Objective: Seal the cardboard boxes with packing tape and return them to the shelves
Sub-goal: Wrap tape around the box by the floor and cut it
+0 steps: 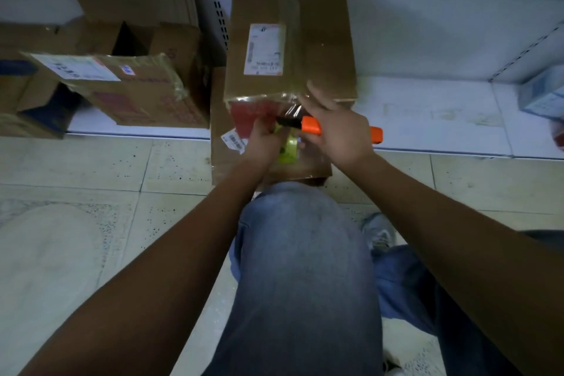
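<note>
Over the lower box at the shelf edge, tape is being cut at the taped box's near end.

Left hand (264, 139) curls its fingers round the yellow-green tape roll (288, 146); right hand (338, 128) grips the orange utility knife (311, 125), its dark tip at the glossy strip. The taped box (290, 43), matte brown card with a white label, rests on another box (222, 149). Best to keep the film taut, slice close to the edge, then press the shiny tail flat.
</note>
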`<state>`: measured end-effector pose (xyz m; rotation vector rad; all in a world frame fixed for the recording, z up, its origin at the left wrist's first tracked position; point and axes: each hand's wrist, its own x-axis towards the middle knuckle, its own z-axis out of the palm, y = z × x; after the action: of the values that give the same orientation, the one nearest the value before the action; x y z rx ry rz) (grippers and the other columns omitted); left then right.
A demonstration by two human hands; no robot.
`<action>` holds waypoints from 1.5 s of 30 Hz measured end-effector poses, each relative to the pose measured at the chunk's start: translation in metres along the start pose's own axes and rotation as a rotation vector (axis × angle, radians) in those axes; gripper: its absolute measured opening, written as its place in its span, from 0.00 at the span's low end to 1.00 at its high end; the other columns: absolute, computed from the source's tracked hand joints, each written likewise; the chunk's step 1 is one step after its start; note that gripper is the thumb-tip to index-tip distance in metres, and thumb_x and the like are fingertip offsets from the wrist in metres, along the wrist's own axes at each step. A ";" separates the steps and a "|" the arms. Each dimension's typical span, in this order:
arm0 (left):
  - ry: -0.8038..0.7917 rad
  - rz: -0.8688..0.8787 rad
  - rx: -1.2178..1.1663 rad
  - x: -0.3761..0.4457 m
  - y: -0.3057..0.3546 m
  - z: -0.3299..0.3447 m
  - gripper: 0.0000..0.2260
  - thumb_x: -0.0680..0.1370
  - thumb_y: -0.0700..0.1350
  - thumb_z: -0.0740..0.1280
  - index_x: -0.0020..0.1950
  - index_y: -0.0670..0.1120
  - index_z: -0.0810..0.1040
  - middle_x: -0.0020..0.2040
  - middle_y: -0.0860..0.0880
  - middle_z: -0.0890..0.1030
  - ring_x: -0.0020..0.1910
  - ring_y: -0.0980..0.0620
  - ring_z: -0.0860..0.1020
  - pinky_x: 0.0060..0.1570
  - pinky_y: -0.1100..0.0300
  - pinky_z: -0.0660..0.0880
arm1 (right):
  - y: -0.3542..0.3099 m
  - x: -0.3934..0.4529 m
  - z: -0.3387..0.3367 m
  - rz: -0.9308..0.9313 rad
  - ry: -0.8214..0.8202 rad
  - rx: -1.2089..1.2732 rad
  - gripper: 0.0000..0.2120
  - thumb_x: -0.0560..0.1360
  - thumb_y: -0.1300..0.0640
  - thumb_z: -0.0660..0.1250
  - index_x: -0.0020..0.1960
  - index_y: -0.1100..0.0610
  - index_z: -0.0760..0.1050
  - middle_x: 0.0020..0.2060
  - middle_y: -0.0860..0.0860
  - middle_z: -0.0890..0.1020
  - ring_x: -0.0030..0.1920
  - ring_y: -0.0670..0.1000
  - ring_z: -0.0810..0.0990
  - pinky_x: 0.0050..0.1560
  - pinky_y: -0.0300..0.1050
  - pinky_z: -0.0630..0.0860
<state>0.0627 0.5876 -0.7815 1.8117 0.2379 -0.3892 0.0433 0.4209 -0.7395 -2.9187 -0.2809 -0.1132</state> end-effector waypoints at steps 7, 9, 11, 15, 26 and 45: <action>0.047 -0.067 0.017 0.011 -0.009 0.011 0.17 0.82 0.45 0.66 0.66 0.39 0.67 0.51 0.52 0.78 0.38 0.65 0.79 0.30 0.78 0.70 | -0.005 0.044 0.001 0.202 -0.004 0.115 0.39 0.73 0.31 0.66 0.79 0.44 0.59 0.79 0.40 0.58 0.72 0.49 0.70 0.61 0.48 0.74; 0.048 -0.039 0.027 0.011 -0.009 0.012 0.15 0.82 0.43 0.65 0.65 0.37 0.69 0.49 0.50 0.80 0.35 0.68 0.80 0.30 0.76 0.71 | -0.010 0.051 0.004 0.228 0.002 0.018 0.40 0.74 0.31 0.65 0.79 0.46 0.59 0.79 0.41 0.58 0.67 0.51 0.76 0.55 0.47 0.77; 0.051 -0.057 0.034 0.016 -0.013 0.014 0.14 0.82 0.44 0.65 0.63 0.36 0.70 0.44 0.52 0.79 0.36 0.66 0.82 0.29 0.75 0.71 | -0.013 0.052 0.013 0.213 0.005 -0.081 0.39 0.75 0.31 0.61 0.80 0.49 0.58 0.79 0.42 0.57 0.59 0.54 0.81 0.47 0.47 0.79; 0.081 -0.071 0.065 0.028 -0.011 0.018 0.28 0.76 0.61 0.66 0.66 0.40 0.71 0.55 0.44 0.82 0.53 0.50 0.83 0.41 0.63 0.78 | -0.010 0.055 0.015 0.160 -0.013 -0.123 0.38 0.77 0.32 0.59 0.80 0.51 0.56 0.80 0.44 0.55 0.56 0.56 0.82 0.43 0.48 0.77; 0.093 -0.109 -0.119 0.010 -0.014 0.016 0.18 0.81 0.46 0.67 0.68 0.45 0.66 0.47 0.56 0.74 0.41 0.63 0.74 0.28 0.76 0.69 | 0.005 -0.009 -0.015 -0.020 -0.135 0.109 0.15 0.84 0.54 0.57 0.67 0.60 0.66 0.54 0.60 0.77 0.41 0.54 0.73 0.40 0.46 0.66; -0.017 -0.327 -0.381 0.003 0.008 0.006 0.04 0.78 0.37 0.68 0.46 0.45 0.77 0.29 0.49 0.83 0.26 0.53 0.82 0.24 0.63 0.76 | -0.010 0.034 0.012 -0.040 -0.203 -0.268 0.30 0.84 0.41 0.47 0.47 0.59 0.80 0.42 0.57 0.82 0.44 0.59 0.81 0.45 0.50 0.75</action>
<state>0.0674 0.5790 -0.7769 1.3941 0.5612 -0.5479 0.0755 0.4389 -0.7461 -3.1962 -0.3834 0.1531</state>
